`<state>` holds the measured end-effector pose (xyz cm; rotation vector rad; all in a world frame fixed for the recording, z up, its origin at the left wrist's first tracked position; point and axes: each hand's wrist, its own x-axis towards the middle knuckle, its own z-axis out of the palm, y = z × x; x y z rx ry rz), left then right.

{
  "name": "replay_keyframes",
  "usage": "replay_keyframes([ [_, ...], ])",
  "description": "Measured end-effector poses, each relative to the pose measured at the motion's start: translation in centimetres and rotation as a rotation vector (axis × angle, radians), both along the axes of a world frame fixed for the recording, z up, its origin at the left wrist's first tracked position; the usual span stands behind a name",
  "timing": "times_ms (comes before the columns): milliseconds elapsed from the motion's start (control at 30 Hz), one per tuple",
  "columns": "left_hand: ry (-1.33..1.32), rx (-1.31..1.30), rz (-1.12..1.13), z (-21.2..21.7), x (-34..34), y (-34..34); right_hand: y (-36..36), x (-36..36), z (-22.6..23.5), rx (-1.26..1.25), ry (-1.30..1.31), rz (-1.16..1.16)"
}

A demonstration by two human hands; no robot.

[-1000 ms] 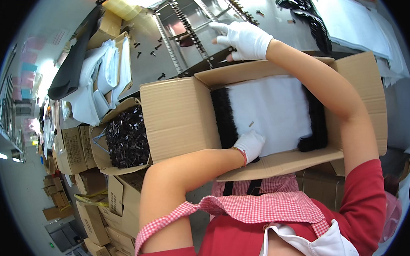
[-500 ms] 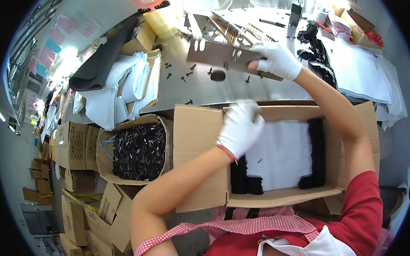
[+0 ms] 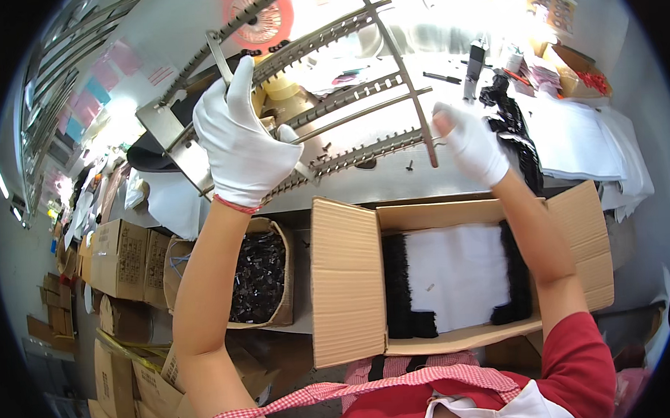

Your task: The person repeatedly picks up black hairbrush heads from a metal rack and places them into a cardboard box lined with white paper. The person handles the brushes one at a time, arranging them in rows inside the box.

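A metal rack (image 3: 345,102) of several parallel toothed bars, joined by a flat end bar, is held up above the steel table. My left hand (image 3: 246,142), in a white glove, is closed around its bars toward the left end, where a flat plate shows. My right hand (image 3: 474,147), gloved with a bare thumb tip, is just off the rack's right end bar; it is somewhat blurred, fingers loosely apart, holding nothing. Nearer me stands an open cardboard box (image 3: 346,283) with black fringed pieces (image 3: 396,281) around a white sheet (image 3: 457,271).
A carton of small black parts (image 3: 259,279) sits left of the open box. Small screws (image 3: 410,164) lie on the steel table (image 3: 382,178). A pink fan (image 3: 259,19) stands behind the rack. Black strips (image 3: 522,137) and white sheets (image 3: 579,142) are at right. More cartons (image 3: 112,248) are stacked left.
The rack has been lifted and swung left and up, turning its bars into view. My left hand has moved from over the box onto it; my right hand has come off it.
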<state>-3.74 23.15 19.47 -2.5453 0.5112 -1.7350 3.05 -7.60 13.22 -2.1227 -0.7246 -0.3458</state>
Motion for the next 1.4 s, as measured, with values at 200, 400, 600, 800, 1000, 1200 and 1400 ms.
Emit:
replay_keyframes([
  [200, 0.348, -0.047, 0.151, -2.1, -1.8, 9.4, 8.5, -1.6, -4.3, 0.143, 0.317, 0.095],
  [400, 0.675, -0.153, 0.386, -5.6, -8.5, 20.6, 7.2, 8.2, -7.4, 0.791, 0.622, -0.296],
  [600, 0.721, -0.166, 0.309, -8.0, -13.3, 23.3, 18.3, 10.6, -7.2, 0.934, 1.201, -0.031],
  [800, 0.635, -0.139, 0.166, -8.8, -14.2, 21.7, 31.5, -1.0, -2.2, 0.134, 1.328, 0.355],
  [1000, 0.781, -0.179, 0.197, -10.2, -15.9, 23.5, 28.0, 3.3, -4.5, -0.051, 1.050, 0.199],
  [1200, 1.029, -0.296, 0.164, -13.0, -15.5, 24.3, 7.3, 17.3, -10.3, 0.656, 0.979, -0.286],
  [1400, 1.091, -0.203, 0.107, -9.6, -12.3, 21.6, -11.3, 13.6, -2.6, 1.227, 1.210, -0.359],
])
